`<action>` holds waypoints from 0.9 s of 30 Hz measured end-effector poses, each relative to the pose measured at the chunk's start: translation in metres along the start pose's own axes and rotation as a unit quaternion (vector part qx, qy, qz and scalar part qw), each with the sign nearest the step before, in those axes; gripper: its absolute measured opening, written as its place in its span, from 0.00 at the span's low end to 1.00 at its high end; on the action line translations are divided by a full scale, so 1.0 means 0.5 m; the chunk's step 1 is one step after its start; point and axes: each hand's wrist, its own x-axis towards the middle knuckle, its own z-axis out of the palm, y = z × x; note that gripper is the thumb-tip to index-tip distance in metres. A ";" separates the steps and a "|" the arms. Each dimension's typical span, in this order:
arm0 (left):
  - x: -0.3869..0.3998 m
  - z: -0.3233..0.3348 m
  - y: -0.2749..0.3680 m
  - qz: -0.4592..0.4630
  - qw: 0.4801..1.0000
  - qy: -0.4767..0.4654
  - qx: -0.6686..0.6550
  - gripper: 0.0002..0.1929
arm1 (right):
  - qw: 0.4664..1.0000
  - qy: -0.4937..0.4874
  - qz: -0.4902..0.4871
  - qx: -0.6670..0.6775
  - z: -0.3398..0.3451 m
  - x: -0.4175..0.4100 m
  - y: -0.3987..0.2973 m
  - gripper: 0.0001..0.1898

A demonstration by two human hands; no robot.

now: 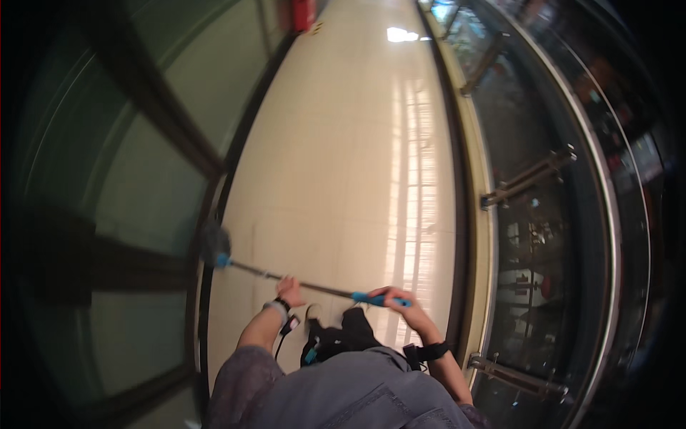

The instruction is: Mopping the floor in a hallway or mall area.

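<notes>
A long-handled duster [321, 290] with a metal pole and blue plastic grip reaches across in front of me, sloping up to the left. My right hand [397, 303] is wrapped around the blue grip [370, 298] at its near end. Farther along, my left hand [290, 291] is on the metal pole; blur and the angle hide how its fingers close. The grey fluffy head [216, 241] meets the lower edge of the glass wall [144, 230] at the left; whether it touches the glass is unclear.
Pale glossy floor tiles [327, 161] run ahead between dark borders. Along the right stands a glass railing with metal posts [528, 177] and a shiny handrail [603, 182]. A red box-like object [304, 15] stands at the far left. My shoes and dark trousers [343, 338] are below.
</notes>
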 end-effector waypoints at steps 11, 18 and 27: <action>-0.027 -0.175 0.379 0.479 0.847 0.003 -0.229 0.39 | 0.894 0.346 -0.264 -0.108 -0.042 -0.319 -0.237 0.22; -0.065 -0.199 0.428 0.464 0.848 -0.003 -0.256 0.23 | 0.867 0.240 -0.412 -0.141 -0.045 -0.329 -0.266 0.16; -0.032 -0.062 0.048 0.222 0.932 0.127 -0.255 0.20 | 0.948 0.273 -0.165 -0.023 0.068 -0.064 -0.083 0.11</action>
